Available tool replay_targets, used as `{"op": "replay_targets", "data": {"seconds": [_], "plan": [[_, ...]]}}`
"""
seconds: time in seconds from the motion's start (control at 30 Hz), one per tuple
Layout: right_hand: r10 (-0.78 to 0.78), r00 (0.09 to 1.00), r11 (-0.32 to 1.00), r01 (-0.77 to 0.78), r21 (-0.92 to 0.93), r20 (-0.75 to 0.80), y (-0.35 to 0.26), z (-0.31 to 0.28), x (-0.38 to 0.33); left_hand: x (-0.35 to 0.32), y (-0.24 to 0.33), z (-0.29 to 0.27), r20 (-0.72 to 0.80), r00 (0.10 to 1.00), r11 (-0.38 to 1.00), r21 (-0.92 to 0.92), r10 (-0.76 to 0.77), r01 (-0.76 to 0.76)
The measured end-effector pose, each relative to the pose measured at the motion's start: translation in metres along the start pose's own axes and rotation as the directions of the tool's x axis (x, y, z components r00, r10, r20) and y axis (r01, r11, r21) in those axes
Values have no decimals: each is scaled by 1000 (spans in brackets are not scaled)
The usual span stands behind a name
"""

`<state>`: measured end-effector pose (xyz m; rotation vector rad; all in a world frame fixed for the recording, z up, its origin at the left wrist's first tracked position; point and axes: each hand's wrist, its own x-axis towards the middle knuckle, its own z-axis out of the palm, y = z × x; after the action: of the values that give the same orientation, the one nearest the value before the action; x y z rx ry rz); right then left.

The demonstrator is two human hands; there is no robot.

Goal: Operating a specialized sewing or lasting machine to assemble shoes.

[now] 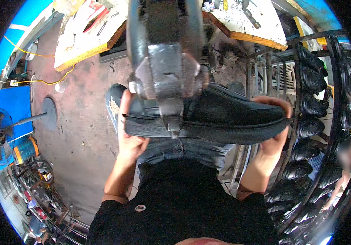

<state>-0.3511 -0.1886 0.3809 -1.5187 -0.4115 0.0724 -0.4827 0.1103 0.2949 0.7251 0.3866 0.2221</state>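
A black shoe with a thick black sole lies sideways in front of me, its toe to the right. My left hand is closed round the heel end, fingers up along its far side. At the toe, my right hand grips the front, with fingers over the upper and the thumb side near the sole. Between my hands a dark metal machine head comes down over the shoe. Its narrow tip reaches the sole's edge; whether it pierces the sole cannot be seen. The machine head hides part of the shoe's middle.
Racks of black shoes stand close on my right, with another person's arm beyond. White-topped worktables flank the machine. A fan and a yellow cable are on the left.
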Motion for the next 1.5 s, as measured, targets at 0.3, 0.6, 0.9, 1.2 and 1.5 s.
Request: {"op": "replay_targets", "data": {"seconds": [0.3,0.6,0.9,1.2,1.5], "plan": [[115,977,982,-139,129,182,27,51,-1,8,41,-45,42,980,977,77,194,-197],[50,965,996,-68,59,258,35,88,-1,15,65,-35,295,690,300,739,661,-603],[89,972,952,-19,-304,219,11,110,1,22,88,78,682,730,-100,729,34,-677],[58,946,850,121,-513,319,5,106,7,40,61,55,601,799,481,693,27,-537],[448,847,766,-528,367,285,174,84,-67,26,17,37,447,894,894,396,10,-208]]}}
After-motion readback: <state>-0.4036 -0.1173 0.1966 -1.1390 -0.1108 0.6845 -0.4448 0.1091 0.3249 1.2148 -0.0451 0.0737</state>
